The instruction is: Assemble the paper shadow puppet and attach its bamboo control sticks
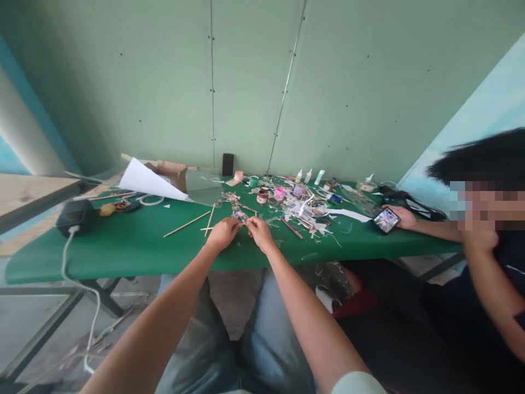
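Observation:
My left hand (pixel 223 233) and my right hand (pixel 258 231) meet near the table's front edge, thumbs and fingers pinched close together. Between them is the lower end of a small multicoloured patterned cut-out (pixel 235 207), which stretches away from me over the table; the fingers partly hide it. Thin wooden sticks lie by my left hand: a long slanted stick (pixel 186 224) and a shorter upright-pointing stick (pixel 210 219). To the right of my right hand is a pinkish pencil-like stick (pixel 292 229).
Paint jars, including a dark red jar (pixel 263 197), and a heap of paper scraps (pixel 307 210) spread across the green table (pixel 135 241). A white sheet (pixel 150 183) leans by a cardboard box (pixel 176 175). A black adapter (pixel 75 217) sits left. At right, another person holds a phone (pixel 386 220).

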The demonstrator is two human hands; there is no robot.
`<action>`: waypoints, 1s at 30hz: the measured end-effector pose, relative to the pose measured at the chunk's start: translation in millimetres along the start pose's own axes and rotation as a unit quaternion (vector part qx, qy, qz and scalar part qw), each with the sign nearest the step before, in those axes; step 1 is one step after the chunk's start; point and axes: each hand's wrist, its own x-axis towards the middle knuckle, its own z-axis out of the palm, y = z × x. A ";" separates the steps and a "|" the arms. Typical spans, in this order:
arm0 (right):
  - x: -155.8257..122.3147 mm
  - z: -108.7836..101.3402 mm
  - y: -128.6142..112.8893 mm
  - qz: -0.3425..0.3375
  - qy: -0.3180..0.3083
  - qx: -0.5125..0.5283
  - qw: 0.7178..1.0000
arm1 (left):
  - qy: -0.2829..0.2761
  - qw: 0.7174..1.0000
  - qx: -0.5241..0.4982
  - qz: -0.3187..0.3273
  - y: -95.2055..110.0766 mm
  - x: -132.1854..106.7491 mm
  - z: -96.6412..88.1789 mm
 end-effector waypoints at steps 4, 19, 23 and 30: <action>1.2 -0.7 2.0 -0.009 0.003 -0.013 1.000 | -0.005 1.000 0.004 -0.001 -1.0 1.7 1.0; 6.5 -2.4 -0.1 -0.002 -0.010 -0.015 1.000 | -0.002 1.000 -0.009 -0.001 -2.7 5.4 -0.2; 6.3 -3.1 2.5 -0.002 -0.012 -0.009 1.000 | -0.006 1.000 -0.004 0.001 -5.5 6.4 4.1; 5.5 -1.8 5.3 -0.010 -0.014 -0.009 1.000 | 0.013 1.000 0.002 0.015 -7.7 3.8 6.4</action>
